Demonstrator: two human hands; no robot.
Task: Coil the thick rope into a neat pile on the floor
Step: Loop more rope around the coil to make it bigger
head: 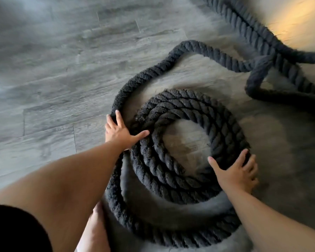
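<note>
A thick black twisted rope [185, 110] lies on the grey floor, partly wound into a flat coil of several turns at the centre right. An outer loop [127, 84] stands apart from the coil on its left side. My left hand [121, 132] rests with straight fingers on that outer loop, its thumb touching the coil. My right hand [236, 171] lies flat with spread fingers on the coil's right edge. The loose rest of the rope [256, 33] snakes away to the upper right and crosses over itself there.
Grey wood-look floor planks [53, 79] spread out to the left and above the coil. A patch of warm light [298, 19] falls on the floor at the upper right. My bare leg [95, 231] shows at the bottom, next to the outer loop.
</note>
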